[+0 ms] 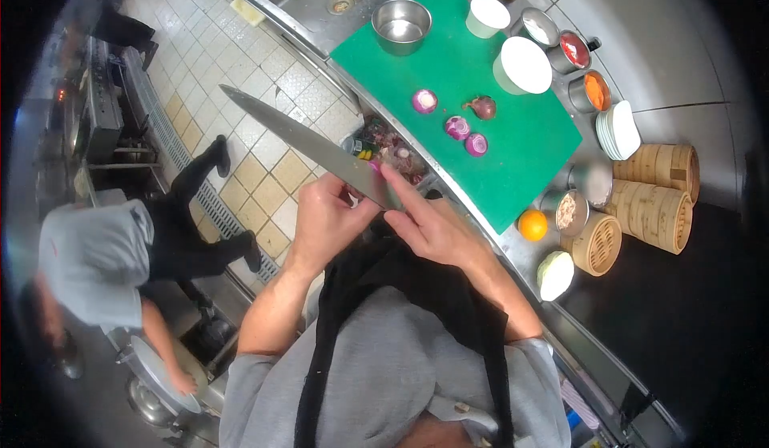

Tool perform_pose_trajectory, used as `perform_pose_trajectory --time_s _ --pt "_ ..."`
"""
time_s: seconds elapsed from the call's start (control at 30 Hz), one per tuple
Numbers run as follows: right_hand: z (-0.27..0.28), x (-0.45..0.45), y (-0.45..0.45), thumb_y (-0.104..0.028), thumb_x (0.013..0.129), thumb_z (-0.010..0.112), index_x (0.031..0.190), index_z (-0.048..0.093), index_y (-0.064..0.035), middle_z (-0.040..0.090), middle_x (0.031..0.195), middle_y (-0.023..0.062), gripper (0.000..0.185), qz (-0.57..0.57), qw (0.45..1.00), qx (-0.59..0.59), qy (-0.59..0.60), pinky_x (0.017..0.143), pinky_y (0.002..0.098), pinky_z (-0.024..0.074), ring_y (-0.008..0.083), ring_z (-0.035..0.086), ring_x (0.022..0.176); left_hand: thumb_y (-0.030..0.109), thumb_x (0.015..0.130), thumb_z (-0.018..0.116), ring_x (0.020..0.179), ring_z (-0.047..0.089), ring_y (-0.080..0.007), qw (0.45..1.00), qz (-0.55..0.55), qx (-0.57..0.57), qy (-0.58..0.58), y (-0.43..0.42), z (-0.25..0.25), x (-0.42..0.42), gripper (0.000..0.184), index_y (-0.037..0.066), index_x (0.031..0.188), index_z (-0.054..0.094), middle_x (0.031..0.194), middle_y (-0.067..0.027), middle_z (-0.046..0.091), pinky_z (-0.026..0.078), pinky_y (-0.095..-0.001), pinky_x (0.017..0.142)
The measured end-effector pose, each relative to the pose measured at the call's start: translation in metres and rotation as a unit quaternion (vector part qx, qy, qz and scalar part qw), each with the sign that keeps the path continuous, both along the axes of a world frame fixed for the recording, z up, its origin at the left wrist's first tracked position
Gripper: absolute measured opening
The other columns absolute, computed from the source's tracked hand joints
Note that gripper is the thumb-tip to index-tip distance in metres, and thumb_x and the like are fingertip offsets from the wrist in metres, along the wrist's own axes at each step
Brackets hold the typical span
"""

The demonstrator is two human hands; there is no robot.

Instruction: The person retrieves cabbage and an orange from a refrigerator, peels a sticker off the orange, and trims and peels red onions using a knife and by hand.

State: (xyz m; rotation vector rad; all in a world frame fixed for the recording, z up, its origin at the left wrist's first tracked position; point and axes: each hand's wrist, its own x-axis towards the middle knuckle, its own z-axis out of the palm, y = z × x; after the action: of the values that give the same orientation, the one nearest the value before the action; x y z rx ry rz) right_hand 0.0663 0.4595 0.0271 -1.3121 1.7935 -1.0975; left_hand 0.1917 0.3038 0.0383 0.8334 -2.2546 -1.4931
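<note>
My right hand grips a large kitchen knife, its index finger stretched along the blade. The blade points up and left, over the floor. Close against the blade near its heel is my left hand, fingers curled and thumb at the steel; what they hold is mostly hidden. A small purple bit shows beside my right fingertip. On the green cutting board lie several red onions: a peeled one, two more peeled pieces and one in dark skin.
Below my hands, a bin holds scraps. A steel bowl and white tubs stand on the board. Bamboo steamers, an orange and a cabbage line the counter. A co-worker is at left.
</note>
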Motion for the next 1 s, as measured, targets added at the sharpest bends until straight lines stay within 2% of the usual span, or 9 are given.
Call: perform_pose_trajectory --time_s 0.17,0.27,0.33,0.43,0.53,0.7,0.77,0.87,1.0 --pt "-0.010 0.003 -0.001 -0.017 0.096 0.060 0.148 0.037 -0.0035 0.066 0.098 0.0295 0.059 -0.030 0.997 -0.077 0.008 0.067 0.0462 0.0534 0.0483 0.064 0.082 0.010 0.079 0.076 0.063 0.063 -0.0111 0.996 -0.007 -0.071 -0.047 0.004 0.016 -0.003 0.023 0.002 0.100 0.072 0.075 -0.0077 0.068 0.048 -0.0252 0.052" --pt "-0.012 0.003 0.002 -0.016 0.097 0.059 0.148 0.037 -0.0035 0.069 0.094 0.0228 0.057 -0.053 0.993 -0.107 -0.025 0.065 0.0418 0.0542 0.0388 0.069 0.074 0.011 0.079 0.078 0.068 0.066 -0.0145 0.994 -0.012 -0.106 0.010 0.004 0.008 -0.001 0.030 0.002 0.107 0.070 0.081 -0.0108 0.070 0.050 -0.0262 0.055" --pt "-0.011 0.002 0.007 -0.017 0.101 0.055 0.149 0.037 -0.0035 0.066 0.078 0.0125 0.053 -0.051 0.977 -0.051 -0.200 0.055 0.0332 0.0503 0.0208 0.064 0.059 0.004 0.080 0.077 0.084 0.068 -0.0109 0.997 -0.021 -0.077 0.014 0.001 0.006 0.001 0.034 -0.002 0.112 0.069 0.091 -0.0085 0.074 0.053 -0.0249 0.071" --pt "-0.014 0.003 0.014 -0.017 0.104 0.049 0.149 0.039 -0.0033 0.052 0.067 0.0016 0.047 -0.085 0.923 -0.096 -0.362 0.049 0.0245 0.0409 0.0065 0.049 0.054 0.002 0.081 0.077 0.086 0.065 -0.0100 0.989 -0.021 -0.112 0.092 0.001 0.000 0.001 0.036 -0.004 0.115 0.068 0.095 -0.0084 0.073 0.052 -0.0243 0.074" --pt "-0.014 -0.007 0.018 -0.017 0.106 0.046 0.148 0.039 -0.0032 0.048 0.065 -0.0004 0.045 -0.136 0.895 -0.086 -0.415 0.047 0.0217 0.0344 0.0052 0.045 0.053 0.002 0.082 0.077 0.082 0.063 -0.0080 0.991 -0.010 -0.092 0.099 0.000 0.000 0.001 0.036 -0.004 0.115 0.068 0.095 -0.0065 0.073 0.052 -0.0241 0.073" --pt "-0.007 -0.002 0.013 -0.022 0.103 0.051 0.149 0.037 -0.0019 0.058 0.067 0.0070 0.051 -0.095 0.969 -0.043 -0.226 0.053 0.0293 0.0443 0.0174 0.059 0.056 0.011 0.080 0.079 0.076 0.065 -0.0108 0.997 0.016 -0.052 0.050 -0.003 -0.004 -0.003 0.038 -0.001 0.114 0.069 0.090 -0.0089 0.074 0.052 -0.0251 0.067" --pt "-0.011 -0.002 0.006 -0.023 0.101 0.055 0.150 0.033 -0.0021 0.062 0.071 0.0149 0.058 -0.055 0.986 -0.160 0.014 0.059 0.0380 0.0487 0.0323 0.065 0.063 0.011 0.080 0.079 0.075 0.065 -0.0102 0.996 0.020 -0.045 0.069 -0.002 -0.001 -0.005 0.036 0.000 0.113 0.070 0.088 -0.0085 0.073 0.052 -0.0250 0.065" --pt "0.026 -0.004 0.011 -0.022 0.099 0.056 0.151 0.029 -0.0025 0.062 0.075 0.0199 0.062 -0.022 0.998 0.021 -0.057 0.062 0.0435 0.0483 0.0422 0.064 0.069 0.004 0.082 0.076 0.075 0.062 -0.0053 0.999 0.003 -0.044 0.025 0.002 0.014 -0.007 0.031 -0.004 0.112 0.070 0.088 -0.0046 0.073 0.052 -0.0228 0.069" --pt "0.026 -0.001 0.010 -0.022 0.099 0.057 0.151 0.027 -0.0021 0.062 0.073 0.0198 0.064 -0.017 0.999 0.031 -0.032 0.060 0.0449 0.0472 0.0423 0.064 0.068 0.006 0.082 0.076 0.073 0.065 -0.0070 0.995 0.015 -0.085 0.044 0.005 0.016 -0.006 0.027 -0.002 0.107 0.072 0.086 -0.0050 0.074 0.052 -0.0239 0.067"
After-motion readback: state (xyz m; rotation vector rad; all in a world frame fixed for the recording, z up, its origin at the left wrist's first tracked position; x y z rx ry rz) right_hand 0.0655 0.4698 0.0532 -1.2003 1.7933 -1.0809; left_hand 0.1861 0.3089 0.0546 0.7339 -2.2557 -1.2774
